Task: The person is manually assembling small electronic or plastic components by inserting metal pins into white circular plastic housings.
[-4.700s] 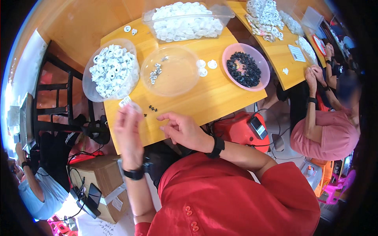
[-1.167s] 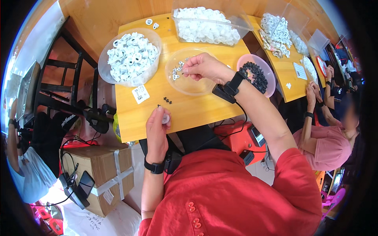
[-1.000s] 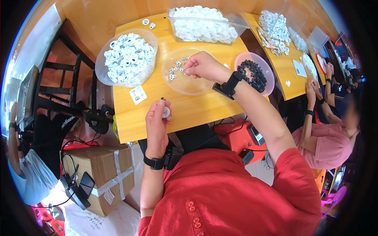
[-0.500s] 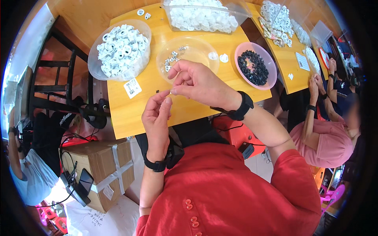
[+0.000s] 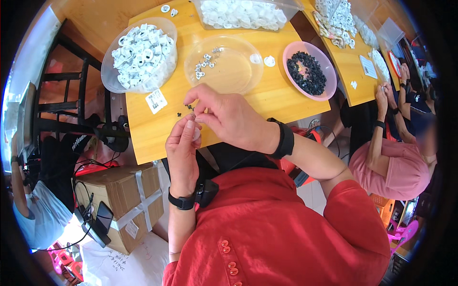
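White round piece [image 5: 196, 134]: held in your left hand [image 5: 180, 143], fingers clamped on it, over the near edge of the tabletop [image 5: 152, 138]. Your right hand [image 5: 238, 121] meets it at the fingertips; whether those tips grip anything, cannot tell. My judgement: this piece is mid-work, not yet set down. Just beyond your fingers, a few loose black bits [image 5: 179, 114] lie unused, near a white label card [image 5: 156, 101]. Farther out, the shallow clear dish [image 5: 234, 71] has a modest scatter of small metal parts [image 5: 199, 75] left. Plenty left elsewhere: clear round tub [image 5: 110, 78] heaped with white parts, pink bowl [image 5: 329, 81] well stocked with black ones, clear rectangular bin [image 5: 289, 10] full of white pieces; which are finished, cannot tell.
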### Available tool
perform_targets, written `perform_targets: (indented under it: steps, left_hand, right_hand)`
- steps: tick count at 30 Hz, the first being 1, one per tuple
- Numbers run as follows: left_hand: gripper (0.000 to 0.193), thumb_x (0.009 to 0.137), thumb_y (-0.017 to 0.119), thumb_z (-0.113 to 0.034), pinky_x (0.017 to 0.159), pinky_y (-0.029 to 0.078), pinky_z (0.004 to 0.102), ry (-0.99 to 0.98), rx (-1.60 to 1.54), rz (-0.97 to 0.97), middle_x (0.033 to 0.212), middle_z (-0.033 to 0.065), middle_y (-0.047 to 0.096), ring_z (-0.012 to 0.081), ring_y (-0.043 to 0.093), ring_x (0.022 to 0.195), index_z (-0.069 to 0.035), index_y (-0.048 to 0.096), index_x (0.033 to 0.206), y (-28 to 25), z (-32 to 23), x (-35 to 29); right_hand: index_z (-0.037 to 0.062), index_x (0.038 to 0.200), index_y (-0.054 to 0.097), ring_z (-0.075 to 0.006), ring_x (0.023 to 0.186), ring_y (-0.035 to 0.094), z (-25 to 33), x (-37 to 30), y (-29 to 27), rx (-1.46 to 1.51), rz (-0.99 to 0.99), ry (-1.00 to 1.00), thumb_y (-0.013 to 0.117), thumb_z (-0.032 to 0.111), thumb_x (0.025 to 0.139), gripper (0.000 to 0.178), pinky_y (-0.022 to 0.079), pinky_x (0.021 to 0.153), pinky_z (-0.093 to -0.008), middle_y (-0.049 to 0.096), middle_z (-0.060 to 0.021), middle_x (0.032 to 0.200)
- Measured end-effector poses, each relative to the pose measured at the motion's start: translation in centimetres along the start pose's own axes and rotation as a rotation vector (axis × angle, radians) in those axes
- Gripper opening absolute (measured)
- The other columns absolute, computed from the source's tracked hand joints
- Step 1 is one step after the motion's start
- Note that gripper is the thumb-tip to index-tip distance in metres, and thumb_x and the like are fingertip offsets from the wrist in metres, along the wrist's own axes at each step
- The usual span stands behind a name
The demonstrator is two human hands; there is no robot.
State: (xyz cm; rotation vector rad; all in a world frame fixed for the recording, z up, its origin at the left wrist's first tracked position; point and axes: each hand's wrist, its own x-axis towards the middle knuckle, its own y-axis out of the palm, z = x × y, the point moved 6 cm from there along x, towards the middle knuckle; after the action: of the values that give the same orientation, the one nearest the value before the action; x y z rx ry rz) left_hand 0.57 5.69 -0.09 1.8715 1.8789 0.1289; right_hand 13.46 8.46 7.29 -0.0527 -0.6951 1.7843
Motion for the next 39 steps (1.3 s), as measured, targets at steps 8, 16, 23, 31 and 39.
perform_targets:
  steps: [8, 16, 23, 31, 39]
  left_hand:
    - [0.023, 0.094, 0.055, -0.020, 0.061, 0.037, 0.0197, -0.065, -0.102, 0.016, 0.082, -0.0032, 0.057, 0.0044, 0.047, 0.068, -0.004, 0.060, 0.109, -0.5, 0.4, 0.2]
    - [0.027, 0.094, 0.054, -0.022, 0.062, 0.039, 0.0196, -0.115, -0.238, 0.033, 0.085, -0.0004, 0.058, 0.0053, 0.051, 0.072, -0.002, 0.060, 0.112, -1.1, 0.5, 0.4]
    - [0.024, 0.094, 0.055, -0.021, 0.061, 0.040, 0.0213, -0.119, -0.227, 0.037, 0.090, -0.0002, 0.058, 0.0080, 0.051, 0.071, -0.004, 0.059, 0.111, -0.7, 0.5, 0.2]
    - [0.021, 0.095, 0.054, -0.021, 0.062, 0.041, 0.0217, -0.130, -0.275, 0.077, 0.091, -0.0004, 0.059, 0.0083, 0.052, 0.072, -0.007, 0.057, 0.110, -0.8, 1.0, 0.3]
    - [0.021, 0.096, 0.051, -0.023, 0.063, 0.043, 0.0212, -0.169, -0.358, 0.124, 0.089, 0.0000, 0.060, 0.0073, 0.054, 0.077, -0.007, 0.059, 0.108, -0.6, 1.6, 0.2]
  right_hand:
    - [0.0083, 0.107, 0.052, -0.0247, 0.071, 0.063, 0.4, -0.7, 0.4, -0.220, -0.042, -0.266, 0.064, 0.008, 0.081, 0.029, 0.047, 0.062, -0.0351, 0.065, -0.0057, 0.079]
    - [0.0028, 0.092, 0.061, -0.0219, 0.070, 0.061, -1.6, -0.8, -1.0, 0.031, -0.142, -0.094, 0.065, 0.004, 0.081, 0.011, 0.048, 0.061, -0.0295, 0.063, -0.0084, 0.078]
    - [0.0032, 0.087, 0.065, -0.0224, 0.072, 0.060, -1.8, -0.5, -0.2, 0.052, -0.085, -0.172, 0.066, 0.003, 0.079, 0.008, 0.048, 0.062, -0.0303, 0.060, -0.0083, 0.081]
    - [0.0058, 0.088, 0.064, -0.0236, 0.073, 0.059, -1.8, -0.6, 0.8, 0.008, -0.054, -0.193, 0.067, 0.006, 0.079, 0.009, 0.048, 0.062, -0.0316, 0.056, -0.0073, 0.084]
    - [0.0056, 0.088, 0.055, -0.0298, 0.075, 0.059, -1.1, -0.8, 1.3, -0.047, -0.066, -0.281, 0.061, 0.010, 0.081, 0.010, 0.047, 0.060, -0.0367, 0.053, -0.0090, 0.084]
